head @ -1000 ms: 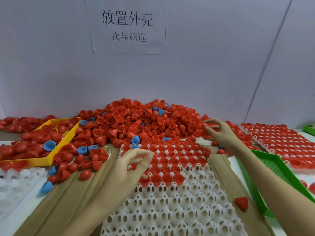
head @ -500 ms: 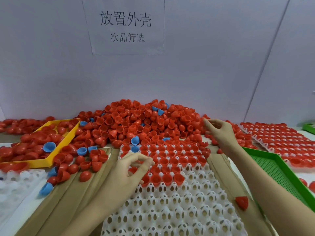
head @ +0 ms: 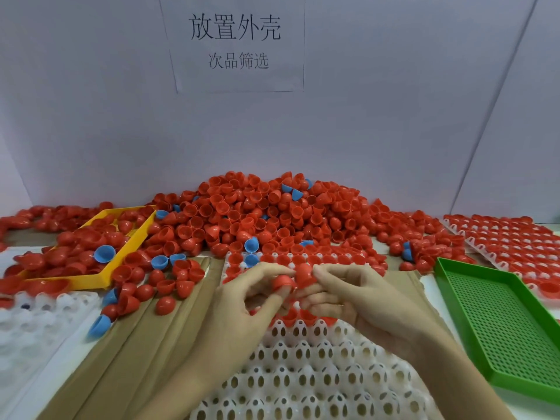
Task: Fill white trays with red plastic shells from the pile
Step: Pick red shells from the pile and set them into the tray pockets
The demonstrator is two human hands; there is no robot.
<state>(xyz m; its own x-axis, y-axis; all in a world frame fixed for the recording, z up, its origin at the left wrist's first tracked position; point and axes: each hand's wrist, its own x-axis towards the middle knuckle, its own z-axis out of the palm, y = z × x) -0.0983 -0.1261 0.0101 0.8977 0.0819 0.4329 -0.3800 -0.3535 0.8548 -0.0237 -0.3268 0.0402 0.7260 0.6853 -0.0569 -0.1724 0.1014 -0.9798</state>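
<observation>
While both hands meet above the white tray (head: 303,374), the left hand (head: 242,310) has its grip pinched on one red shell (head: 283,281) and the right hand (head: 357,298) has its grip clamped on another red shell (head: 304,272) just beside it. The pile (head: 257,213) lies at twelve o'clock of the tray, a green tray (head: 497,322) at three, a yellow tray (head: 100,278) at ten.

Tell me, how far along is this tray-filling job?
Partly done. One white tray at far right looks full of red shells. The white tray in front has only its far rows filled; its near pockets show bare. In hand: the left hand and right hand each hold a red shell above it. Left: those pockets, another white tray at left, and a large pile.
</observation>
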